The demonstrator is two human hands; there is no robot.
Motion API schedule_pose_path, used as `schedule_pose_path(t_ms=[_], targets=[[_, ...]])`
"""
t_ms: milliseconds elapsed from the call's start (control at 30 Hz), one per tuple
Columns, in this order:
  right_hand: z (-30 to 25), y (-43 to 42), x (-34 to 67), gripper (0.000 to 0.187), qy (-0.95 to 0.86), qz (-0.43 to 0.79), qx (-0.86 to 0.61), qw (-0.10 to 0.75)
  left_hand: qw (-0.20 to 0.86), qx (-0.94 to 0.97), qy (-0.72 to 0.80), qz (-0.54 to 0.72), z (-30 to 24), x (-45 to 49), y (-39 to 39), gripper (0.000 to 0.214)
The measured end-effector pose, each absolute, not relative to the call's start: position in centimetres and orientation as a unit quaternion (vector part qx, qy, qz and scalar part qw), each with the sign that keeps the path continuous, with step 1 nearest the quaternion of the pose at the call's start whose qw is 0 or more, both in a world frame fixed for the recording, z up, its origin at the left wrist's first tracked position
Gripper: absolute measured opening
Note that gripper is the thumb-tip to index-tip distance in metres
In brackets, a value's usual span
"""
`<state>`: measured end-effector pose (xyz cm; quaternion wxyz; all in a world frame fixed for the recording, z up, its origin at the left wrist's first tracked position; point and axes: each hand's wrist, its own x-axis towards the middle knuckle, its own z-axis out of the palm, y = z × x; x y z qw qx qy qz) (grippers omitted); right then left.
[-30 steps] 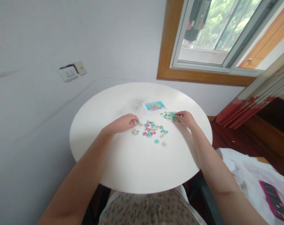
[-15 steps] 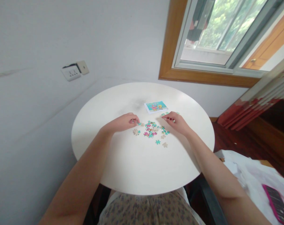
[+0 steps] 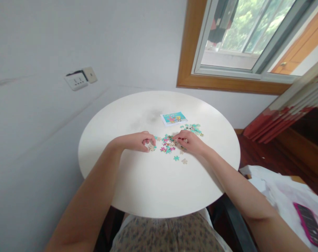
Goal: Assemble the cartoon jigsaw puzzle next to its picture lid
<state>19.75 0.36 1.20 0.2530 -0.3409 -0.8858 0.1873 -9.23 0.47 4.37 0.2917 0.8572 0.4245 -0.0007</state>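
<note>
Loose jigsaw puzzle pieces (image 3: 168, 149), pink, teal and pale, lie heaped at the middle of a round white table (image 3: 148, 185). My left hand (image 3: 138, 140) rests at the left of this heap, its thumb and fingers curled round puzzle pieces (image 3: 152, 147) in a small pile. From the right, my right hand (image 3: 189, 140) reaches over the heap and pinches at a puzzle piece; its fingers partly cover it. A teal piece (image 3: 176, 158) and a pale piece (image 3: 184, 161) lie apart, nearer to me. Behind my right hand spreads another group of mostly teal pieces (image 3: 192, 128).
A picture card (image 3: 174, 118) with cartoon figures lies beyond the heap. The wall with a socket (image 3: 77, 81) and a window (image 3: 227, 38) border the table. At the lower right, a pink-edged phone (image 3: 311, 224) lies on white cloth or plastic (image 3: 276, 192).
My right hand has moved left and nearer to me, from the teal group to the central heap, uncovering that group. My left hand has lowered slightly onto the small pile.
</note>
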Motion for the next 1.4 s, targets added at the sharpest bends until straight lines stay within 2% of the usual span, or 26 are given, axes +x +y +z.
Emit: schedule_pose_path(t_ms=[233, 533, 800, 1000, 1167, 1400], targets=[[1.5, 0.0, 19.5, 0.028, -0.881, 0.197, -0.354, 0.245, 0.288, 0.858, 0.424, 0.02, 4.1, -8.6, 0.7, 0.028], [1.4, 0.0, 19.5, 0.029, -0.883, 0.2, -0.351, 0.238, 0.253, 0.855, 0.445, 0.081, 3.4, -8.7, 1.4, 0.038], [1.4, 0.0, 19.4, 0.029, -0.882, 0.201, -0.356, 0.235, 0.263, 0.87, 0.41, 0.076, 3.2, -7.7, 1.3, 0.039], [1.2, 0.1, 19.5, 0.029, -0.882, 0.202, -0.354, 0.237, 0.28, 0.838, 0.456, 0.11, 3.8, -8.5, 1.2, 0.043], [1.1, 0.2, 19.5, 0.03, -0.881, 0.206, -0.353, 0.238, 0.295, 0.825, 0.477, 0.073, 4.1, -9.1, 1.1, 0.036], [1.5, 0.0, 19.5, 0.03, -0.875, 0.209, -0.37, 0.234, 0.311, 0.823, 0.475, 0.014, 3.8, -9.5, 1.1, 0.045]])
